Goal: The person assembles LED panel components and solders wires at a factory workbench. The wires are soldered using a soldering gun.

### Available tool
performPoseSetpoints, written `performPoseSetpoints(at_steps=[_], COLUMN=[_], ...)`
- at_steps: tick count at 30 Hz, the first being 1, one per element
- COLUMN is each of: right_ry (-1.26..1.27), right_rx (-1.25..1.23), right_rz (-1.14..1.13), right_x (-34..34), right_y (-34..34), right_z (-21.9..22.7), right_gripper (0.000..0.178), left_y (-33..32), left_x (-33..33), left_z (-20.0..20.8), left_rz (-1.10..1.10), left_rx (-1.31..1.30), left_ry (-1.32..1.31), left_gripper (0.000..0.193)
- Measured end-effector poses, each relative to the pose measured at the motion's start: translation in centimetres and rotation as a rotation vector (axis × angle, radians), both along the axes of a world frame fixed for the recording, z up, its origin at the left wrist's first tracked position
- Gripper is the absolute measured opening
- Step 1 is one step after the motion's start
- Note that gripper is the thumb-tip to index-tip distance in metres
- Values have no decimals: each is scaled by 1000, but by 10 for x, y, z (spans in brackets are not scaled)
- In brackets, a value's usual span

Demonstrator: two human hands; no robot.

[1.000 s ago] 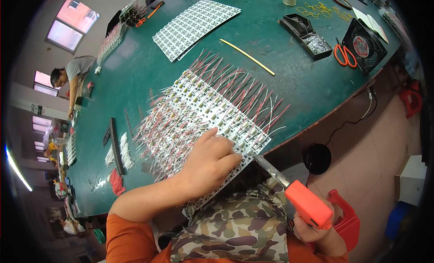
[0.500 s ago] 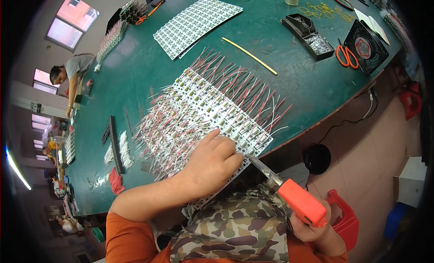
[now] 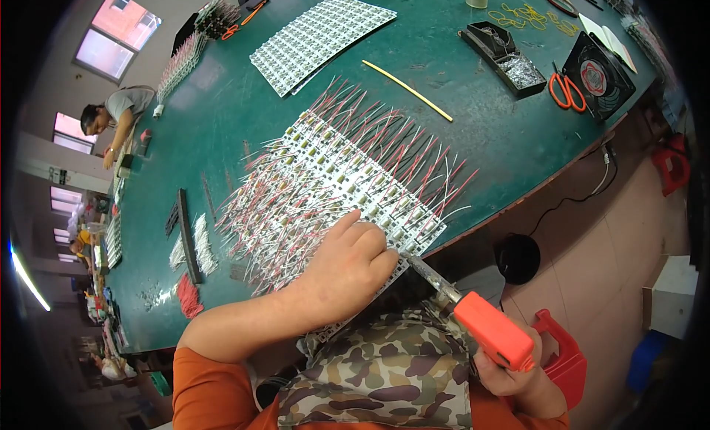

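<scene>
A white circuit board panel (image 3: 353, 170) lies on the green table, its near corner at the table edge. Thin red and white wires (image 3: 277, 212) cover its left part in a dense mass, and more fan out along its far right side. My left hand (image 3: 351, 263) rests over the near part of the panel with curled fingers; whatever they pinch is hidden. In my right hand (image 3: 506, 374) is an orange soldering gun (image 3: 492, 328), gripped by its handle. Its metal tip points up-left and meets the panel's near edge beside my left fingers.
Further off lie another panel stack (image 3: 322, 42), a yellow stick (image 3: 408, 90), a black parts box (image 3: 506, 60), orange-handled scissors (image 3: 567, 92) and a black fan (image 3: 600, 79). A dark bar (image 3: 188, 238) lies left near loose white and red wires. A co-worker (image 3: 122, 116) leans over the far left side.
My hands, the soldering gun and the panel hold almost the same place. At the far left, the co-worker's arm and hand have shifted slightly.
</scene>
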State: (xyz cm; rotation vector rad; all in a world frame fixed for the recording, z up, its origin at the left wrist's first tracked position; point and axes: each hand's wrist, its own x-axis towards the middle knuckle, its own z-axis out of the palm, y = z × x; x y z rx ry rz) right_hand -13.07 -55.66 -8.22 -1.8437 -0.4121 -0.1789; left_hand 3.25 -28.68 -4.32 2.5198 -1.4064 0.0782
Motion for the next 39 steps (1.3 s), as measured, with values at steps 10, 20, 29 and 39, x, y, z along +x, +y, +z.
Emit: performPoseSetpoints(at_steps=[10,20,29,39], right_ry=[-91,-74,216,352], right_rx=[-121,-77,56,257], right_rz=[-109,-112,-34,-155], right_x=[-17,-13,-27,-6], right_y=[-11,-8,-6,3], right_z=[-10,-6,-4,6], right_gripper=[43,38,34,39], left_y=[-1,-2,36,265], left_x=[-1,-2,-17,-28], left_z=[2,3,20,33], left_rz=[2,5,87,1110], left_rx=[10,63,-42,-271], left_ry=[-4,29,4,-84], left_gripper=[13,19,25,12])
